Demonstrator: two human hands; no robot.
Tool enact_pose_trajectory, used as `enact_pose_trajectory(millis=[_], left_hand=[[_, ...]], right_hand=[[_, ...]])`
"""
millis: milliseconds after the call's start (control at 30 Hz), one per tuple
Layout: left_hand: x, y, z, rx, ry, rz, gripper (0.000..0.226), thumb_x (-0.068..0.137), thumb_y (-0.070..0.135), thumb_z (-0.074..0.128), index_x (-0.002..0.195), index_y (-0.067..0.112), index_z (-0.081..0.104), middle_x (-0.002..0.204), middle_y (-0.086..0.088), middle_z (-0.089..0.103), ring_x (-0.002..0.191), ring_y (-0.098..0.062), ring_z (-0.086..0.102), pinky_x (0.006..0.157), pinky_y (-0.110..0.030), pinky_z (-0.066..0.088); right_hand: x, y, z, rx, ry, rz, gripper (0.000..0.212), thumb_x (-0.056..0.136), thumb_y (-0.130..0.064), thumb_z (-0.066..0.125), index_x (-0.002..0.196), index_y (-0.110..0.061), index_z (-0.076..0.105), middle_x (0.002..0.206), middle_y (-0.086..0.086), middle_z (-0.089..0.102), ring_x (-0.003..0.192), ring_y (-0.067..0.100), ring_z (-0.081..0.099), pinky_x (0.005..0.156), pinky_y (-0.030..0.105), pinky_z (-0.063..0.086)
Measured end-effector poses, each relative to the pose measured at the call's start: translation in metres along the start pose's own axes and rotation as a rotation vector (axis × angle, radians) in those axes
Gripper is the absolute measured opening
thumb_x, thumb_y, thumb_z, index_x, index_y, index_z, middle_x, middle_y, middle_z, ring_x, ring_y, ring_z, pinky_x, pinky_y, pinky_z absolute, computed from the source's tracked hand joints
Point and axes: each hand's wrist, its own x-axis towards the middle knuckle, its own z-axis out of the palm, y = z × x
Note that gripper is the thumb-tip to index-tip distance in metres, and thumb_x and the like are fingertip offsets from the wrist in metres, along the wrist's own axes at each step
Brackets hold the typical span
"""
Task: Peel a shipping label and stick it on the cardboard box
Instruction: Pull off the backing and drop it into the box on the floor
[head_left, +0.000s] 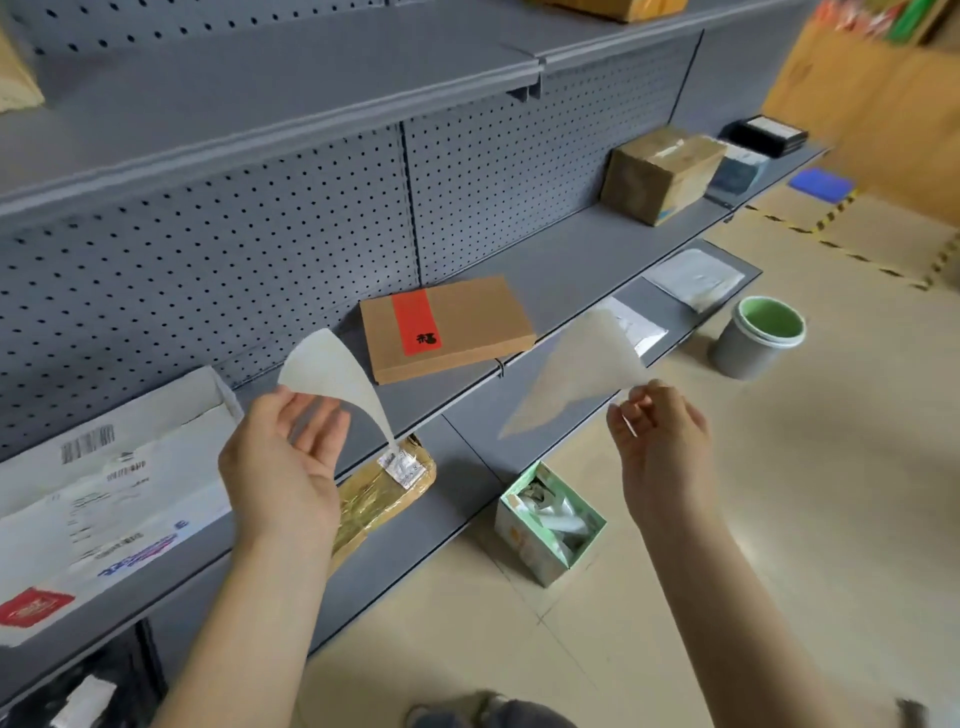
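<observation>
Pinching two separated sheets, one per hand: left hand (283, 457), fingers half open, on a curled white sheet (332, 376); right hand (657, 436), fingertips closed, on a blurred, translucent sheet (576, 376). One flat cardboard box (447, 327), red-striped, lying on the grey shelf (571, 270) beyond, between both hands.

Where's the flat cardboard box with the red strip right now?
In the head view, the flat cardboard box lies on the grey shelf, centre frame, beyond and between the two hands, untouched.
</observation>
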Motion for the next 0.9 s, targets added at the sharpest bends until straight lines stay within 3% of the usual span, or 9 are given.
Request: enact_pose_trajectory(millis=[300, 467, 667, 900], left_hand=[[0.016, -0.052, 0.027, 0.095, -0.118, -0.126, 0.015, 0.094, 0.018, 0.049, 0.085, 0.012, 0.060, 0.091, 0.000, 0.064, 0.081, -0.010, 0.066, 0.062, -0.019, 0.055], [0.026, -0.091, 0.035, 0.151, -0.191, -0.165, 0.015, 0.094, 0.018, 0.048, 0.089, 0.015, 0.063, 0.091, 0.002, 0.068, 0.071, -0.004, 0.072, 0.065, -0.020, 0.056], [0.049, -0.151, 0.031, 0.230, -0.274, -0.228, 0.018, 0.092, 0.019, 0.048, 0.095, 0.017, 0.066, 0.094, 0.000, 0.071, 0.080, -0.008, 0.073, 0.062, -0.020, 0.055], [0.082, -0.223, 0.016, 0.279, -0.304, -0.261, 0.015, 0.091, 0.020, 0.051, 0.097, 0.013, 0.063, 0.091, 0.000, 0.067, 0.075, -0.008, 0.073, 0.059, -0.021, 0.055]], right_hand=[[0.019, 0.020, -0.045, 0.013, 0.163, 0.018, 0.027, 0.089, -0.003, 0.044, 0.064, -0.013, 0.046, 0.052, -0.003, 0.046, 0.055, 0.011, 0.042, 0.071, 0.021, 0.047], [0.037, 0.047, -0.072, 0.006, 0.203, 0.024, 0.027, 0.089, -0.004, 0.045, 0.064, -0.013, 0.046, 0.059, 0.000, 0.045, 0.052, 0.009, 0.044, 0.073, 0.022, 0.048], [0.062, 0.096, -0.110, -0.103, 0.274, 0.049, 0.024, 0.086, -0.006, 0.047, 0.063, -0.012, 0.046, 0.066, 0.002, 0.044, 0.055, 0.009, 0.047, 0.082, 0.025, 0.047], [0.102, 0.157, -0.152, -0.156, 0.317, 0.024, 0.024, 0.086, -0.003, 0.044, 0.062, -0.009, 0.045, 0.058, 0.001, 0.046, 0.053, 0.010, 0.046, 0.069, 0.023, 0.047]])
